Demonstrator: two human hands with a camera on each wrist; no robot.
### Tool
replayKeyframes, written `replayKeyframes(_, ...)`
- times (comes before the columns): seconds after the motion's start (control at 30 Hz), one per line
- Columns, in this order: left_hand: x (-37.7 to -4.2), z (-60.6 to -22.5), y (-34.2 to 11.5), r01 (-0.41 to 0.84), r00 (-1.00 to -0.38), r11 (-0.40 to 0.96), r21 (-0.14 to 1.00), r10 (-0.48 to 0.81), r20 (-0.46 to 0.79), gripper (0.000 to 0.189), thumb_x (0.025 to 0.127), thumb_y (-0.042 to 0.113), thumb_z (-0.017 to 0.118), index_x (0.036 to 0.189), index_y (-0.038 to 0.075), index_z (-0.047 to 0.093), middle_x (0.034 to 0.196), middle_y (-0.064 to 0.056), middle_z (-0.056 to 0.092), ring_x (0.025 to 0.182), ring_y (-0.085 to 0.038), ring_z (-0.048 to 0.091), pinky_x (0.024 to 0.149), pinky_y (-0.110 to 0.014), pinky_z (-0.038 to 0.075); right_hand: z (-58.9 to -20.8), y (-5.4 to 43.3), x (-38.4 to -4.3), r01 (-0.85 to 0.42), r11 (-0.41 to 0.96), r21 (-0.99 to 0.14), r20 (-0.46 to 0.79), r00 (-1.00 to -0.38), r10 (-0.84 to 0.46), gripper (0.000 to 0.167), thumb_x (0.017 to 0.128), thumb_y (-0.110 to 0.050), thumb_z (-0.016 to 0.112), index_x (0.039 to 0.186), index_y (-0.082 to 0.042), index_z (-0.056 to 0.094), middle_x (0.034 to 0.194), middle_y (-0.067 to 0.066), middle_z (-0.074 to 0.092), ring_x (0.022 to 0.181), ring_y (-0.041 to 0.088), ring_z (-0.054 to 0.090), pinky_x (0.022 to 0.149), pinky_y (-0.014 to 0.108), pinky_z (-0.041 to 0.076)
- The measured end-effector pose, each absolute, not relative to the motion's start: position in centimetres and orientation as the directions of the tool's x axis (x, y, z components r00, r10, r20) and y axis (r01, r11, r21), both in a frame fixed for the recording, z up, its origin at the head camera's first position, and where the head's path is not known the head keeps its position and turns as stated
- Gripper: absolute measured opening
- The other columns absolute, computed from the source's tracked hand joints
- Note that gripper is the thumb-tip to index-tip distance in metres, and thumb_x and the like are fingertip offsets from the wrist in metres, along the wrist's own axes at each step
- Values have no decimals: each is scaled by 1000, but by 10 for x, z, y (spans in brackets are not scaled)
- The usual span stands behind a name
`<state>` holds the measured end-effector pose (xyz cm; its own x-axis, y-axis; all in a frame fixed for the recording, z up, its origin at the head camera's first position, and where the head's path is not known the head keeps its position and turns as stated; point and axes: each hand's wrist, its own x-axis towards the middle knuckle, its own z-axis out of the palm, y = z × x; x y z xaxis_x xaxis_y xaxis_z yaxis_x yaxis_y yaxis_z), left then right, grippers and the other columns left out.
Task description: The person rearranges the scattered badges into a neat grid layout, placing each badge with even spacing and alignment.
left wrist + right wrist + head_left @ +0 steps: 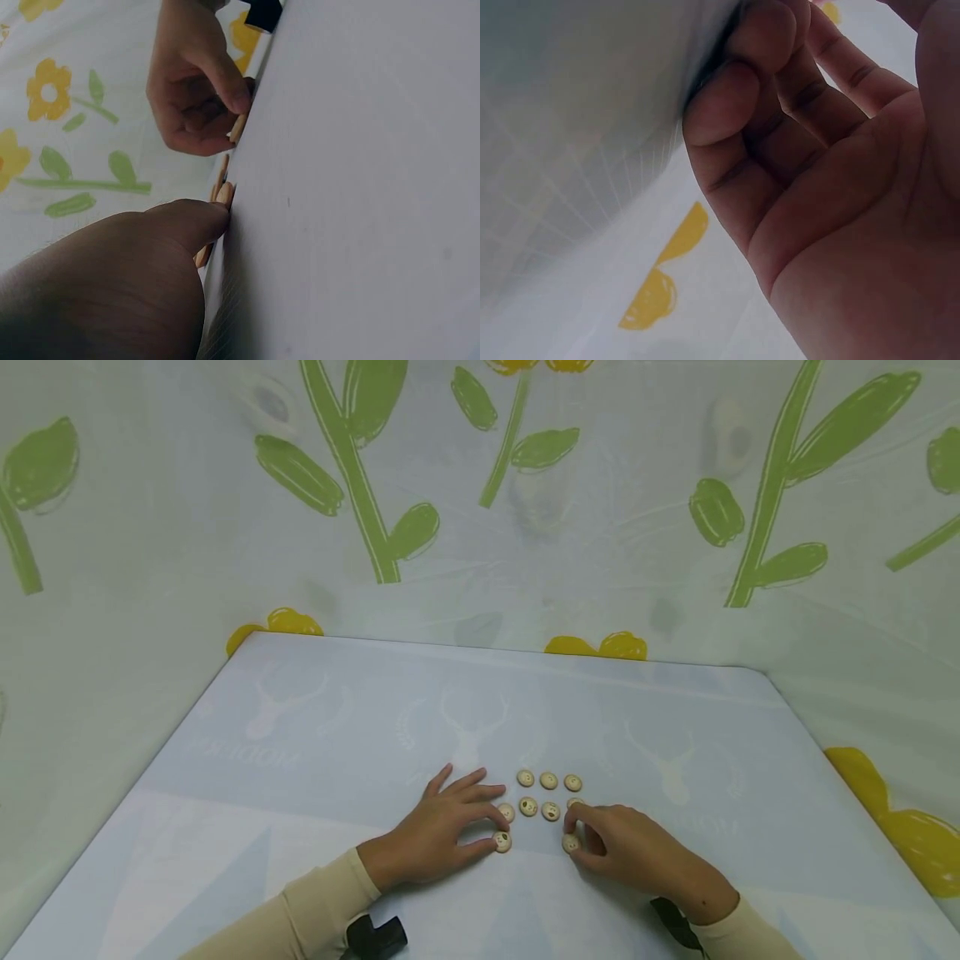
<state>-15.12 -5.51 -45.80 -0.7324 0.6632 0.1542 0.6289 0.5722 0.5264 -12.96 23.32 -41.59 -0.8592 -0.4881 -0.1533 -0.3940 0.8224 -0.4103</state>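
Small round wooden discs with dark marks lie in rows on the table. My left hand [442, 835] pinches one wooden disc [502, 842] at the near left between thumb and index finger, its other fingers spread out. Opposite it, my right hand [637, 852] pinches another wooden disc [571, 843] with thumb and index finger. In the left wrist view, the right hand's disc [238, 128] stands tilted, close to the tabletop. Behind the hands is a middle row with a disc [528, 807]; its right-end disc [575, 803] is partly hidden by the right hand. The right wrist view hides the held disc.
Three more discs, including one in the middle [549, 781], form the far row. The pale table [360, 693] carries faint deer-head prints. A hanging cloth [600, 527] with green leaves and yellow flowers surrounds the table's far and side edges.
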Motion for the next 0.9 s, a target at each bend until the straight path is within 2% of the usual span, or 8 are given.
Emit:
replayKeyframes(0.37, -151, -458, -54, 626, -738, 571, 531, 654, 167, 18, 90, 35, 74, 107, 37, 69, 148, 6, 55, 151, -25, 32, 121, -64, 9, -420, 233, -130, -392, 829, -399, -143, -866, -478, 14, 91, -23, 71, 99, -26, 60, 62, -16, 48, 54, -3, 41, 53, 20, 37)
replayKeyframes(0.67, -151, -460, -54, 602, -751, 592, 536, 649, 126, 17, 92, 38, 71, 108, 39, 68, 149, 10, 52, 152, -21, 29, 123, -60, 5, -422, 234, -130, -395, 819, -416, -143, -861, -488, 15, 91, -23, 71, 100, -26, 60, 63, -16, 48, 56, -3, 42, 54, 20, 38)
replayKeyframes(0.9, -152, -459, -53, 620, -743, 583, 525, 652, 152, 18, 90, 39, 73, 108, 38, 69, 149, 7, 53, 151, -24, 31, 122, -63, 7, -420, 235, -131, -398, 816, -419, -148, -857, -494, 15, 91, -23, 71, 100, -27, 60, 63, -17, 48, 55, -3, 43, 53, 20, 38)
